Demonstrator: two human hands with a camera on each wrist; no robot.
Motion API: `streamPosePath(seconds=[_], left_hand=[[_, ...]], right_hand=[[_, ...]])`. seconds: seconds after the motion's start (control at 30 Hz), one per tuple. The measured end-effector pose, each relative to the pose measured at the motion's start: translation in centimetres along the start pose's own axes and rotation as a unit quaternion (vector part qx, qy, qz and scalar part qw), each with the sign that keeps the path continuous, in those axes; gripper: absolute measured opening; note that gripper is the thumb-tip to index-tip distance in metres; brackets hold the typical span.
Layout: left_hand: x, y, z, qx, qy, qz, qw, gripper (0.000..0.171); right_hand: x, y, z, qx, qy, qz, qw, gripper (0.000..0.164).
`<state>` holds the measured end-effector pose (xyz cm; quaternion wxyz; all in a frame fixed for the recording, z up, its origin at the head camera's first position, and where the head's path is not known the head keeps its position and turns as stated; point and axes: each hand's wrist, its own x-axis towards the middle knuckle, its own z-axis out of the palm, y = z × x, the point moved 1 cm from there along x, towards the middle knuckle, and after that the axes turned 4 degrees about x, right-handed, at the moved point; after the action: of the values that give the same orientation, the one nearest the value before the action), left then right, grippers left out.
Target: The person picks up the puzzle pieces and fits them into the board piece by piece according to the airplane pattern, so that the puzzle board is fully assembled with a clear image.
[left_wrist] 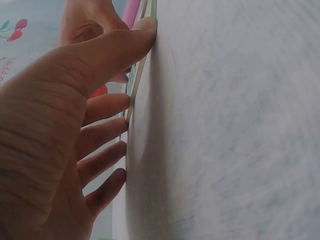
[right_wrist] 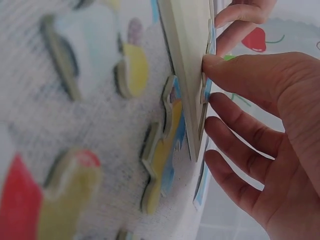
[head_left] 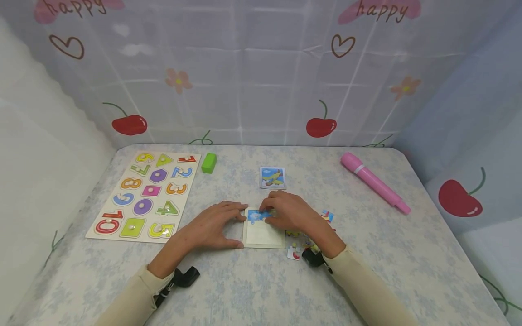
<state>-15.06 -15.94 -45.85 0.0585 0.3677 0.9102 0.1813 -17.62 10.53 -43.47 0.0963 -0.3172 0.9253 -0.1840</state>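
Note:
A small pale puzzle tray [head_left: 265, 236] lies on the table before me. Blue jigsaw pieces [head_left: 254, 216] sit along its far edge, at the upper left. My left hand [head_left: 210, 226] rests against the tray's left side, thumb at the near corner and fairly straight fingers farther up. Over the tray's far right part, my right hand [head_left: 291, 210] pinches a blue puzzle piece [right_wrist: 206, 89] between thumb and fingers, right at the tray's surface. Loose puzzle pieces [head_left: 294, 251], several of them, lie right of the tray, partly hidden under the right wrist.
Beyond the tray lies a square airplane picture [head_left: 273, 177]. At the left is a number-and-shape board [head_left: 142, 194], with a green block [head_left: 209, 163] beside its far corner. A pink stick-shaped object [head_left: 375, 182] lies at the far right. A printed curtain [head_left: 261, 72] hangs behind the table.

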Motion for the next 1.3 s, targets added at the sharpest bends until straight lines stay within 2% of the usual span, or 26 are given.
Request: streamPosePath(seconds=[0.17,0.5,0.8,1.3], left_hand=[[0.1,-0.1,0.2,0.000,0.002,0.001,1.0000,0.065],[0.0,-0.1,0.6,0.005,-0.003,-0.005,1.0000,0.066],[0.0,0.2,0.3,0.010,0.001,-0.001,0.9999,0.066],[-0.2,0.1,0.2,0.011,0.003,-0.002,0.9999,0.065]], right_hand=[[-0.1,0.1,0.1,0.004,0.005,-0.006,1.000,0.021],[-1.1,0.9,-0.6,0.011,0.013,0.016,1.000,0.025],[-3.3,2.8,-2.0,0.045,0.033,0.054,0.997,0.027],[-6.8,6.0,-2.6,0.084,0.066,0.079,0.991,0.030]])
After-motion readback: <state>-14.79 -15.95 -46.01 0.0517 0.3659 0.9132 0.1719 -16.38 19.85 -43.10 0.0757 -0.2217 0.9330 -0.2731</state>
